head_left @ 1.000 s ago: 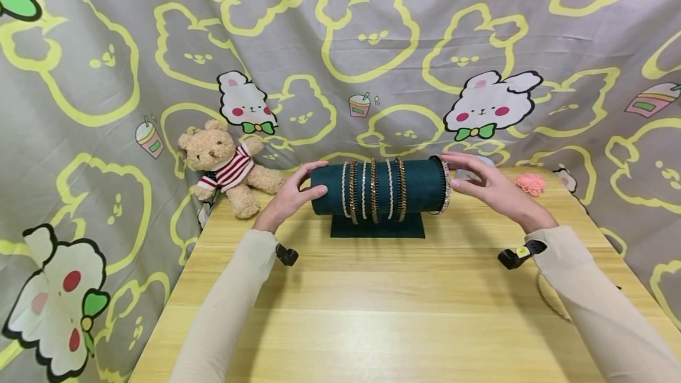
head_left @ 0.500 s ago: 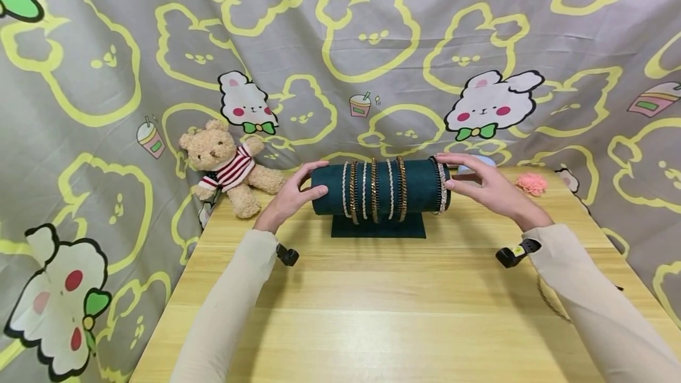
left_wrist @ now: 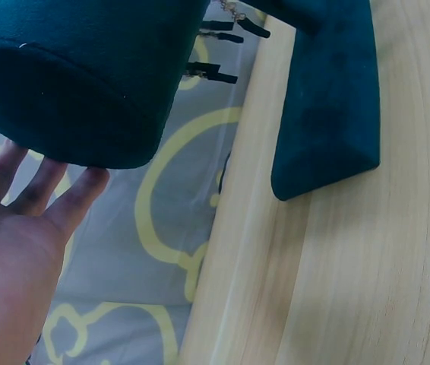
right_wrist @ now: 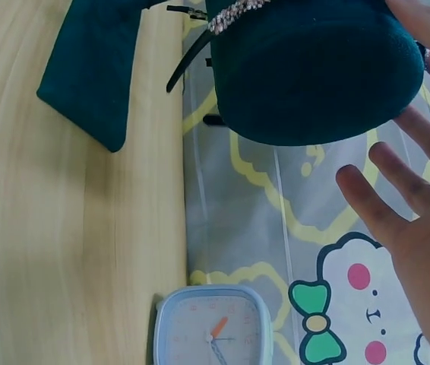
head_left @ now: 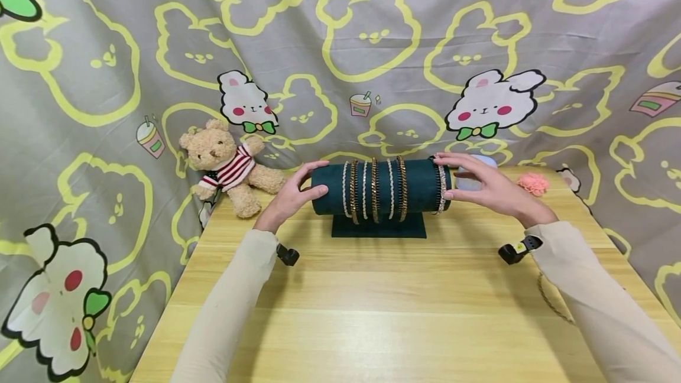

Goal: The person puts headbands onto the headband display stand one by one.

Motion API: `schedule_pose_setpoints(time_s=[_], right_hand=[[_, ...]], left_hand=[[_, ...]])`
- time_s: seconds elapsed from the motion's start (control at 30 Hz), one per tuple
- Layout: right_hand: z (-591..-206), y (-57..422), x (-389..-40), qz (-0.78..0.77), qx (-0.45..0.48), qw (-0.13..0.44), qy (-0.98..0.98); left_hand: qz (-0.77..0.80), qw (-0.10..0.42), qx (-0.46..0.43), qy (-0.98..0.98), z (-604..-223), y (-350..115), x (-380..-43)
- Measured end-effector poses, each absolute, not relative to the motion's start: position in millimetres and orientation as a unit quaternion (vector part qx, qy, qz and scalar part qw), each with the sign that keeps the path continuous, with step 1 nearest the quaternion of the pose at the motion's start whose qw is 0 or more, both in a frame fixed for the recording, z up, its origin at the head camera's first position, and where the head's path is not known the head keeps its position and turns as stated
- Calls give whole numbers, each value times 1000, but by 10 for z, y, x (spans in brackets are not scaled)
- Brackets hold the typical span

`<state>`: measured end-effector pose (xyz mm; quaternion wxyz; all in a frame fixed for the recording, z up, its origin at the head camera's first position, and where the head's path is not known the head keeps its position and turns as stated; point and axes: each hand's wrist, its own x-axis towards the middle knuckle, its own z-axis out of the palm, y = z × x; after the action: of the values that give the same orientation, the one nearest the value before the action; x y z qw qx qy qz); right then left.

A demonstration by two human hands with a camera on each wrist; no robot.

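A dark green velvet display roll lies level on its flat-based stand. Several gold and silver decorated bands circle its middle. My left hand holds the roll's left end, thumb on the near side and fingers over the top and back. At the right end sits a silver rhinestone band with a black edge. My right hand pinches this band, index finger at the top and thumb low near the roll's rim. In the right wrist view the other fingers spread apart behind the roll.
A teddy bear in a striped sweater leans at the back left. Behind my right hand stands a light blue clock. A pink fluffy flower lies at the back right. A thin cord is near my right sleeve.
The rhinestone band has moved left from the roll's right rim onto the roll. My right thumb has shifted down, uncovering more of the clock. My left hand has stayed still.
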<state>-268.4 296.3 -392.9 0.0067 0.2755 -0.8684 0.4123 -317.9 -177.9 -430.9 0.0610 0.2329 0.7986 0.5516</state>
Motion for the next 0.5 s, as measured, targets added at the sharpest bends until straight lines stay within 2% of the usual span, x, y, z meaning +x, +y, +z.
schedule_pose_setpoints(time_s=[0.5], right_hand=[[-3915,2771,-2764,396,261,2,-880]], left_hand=[[558,65,231,795,-4297,-1770,-3172]])
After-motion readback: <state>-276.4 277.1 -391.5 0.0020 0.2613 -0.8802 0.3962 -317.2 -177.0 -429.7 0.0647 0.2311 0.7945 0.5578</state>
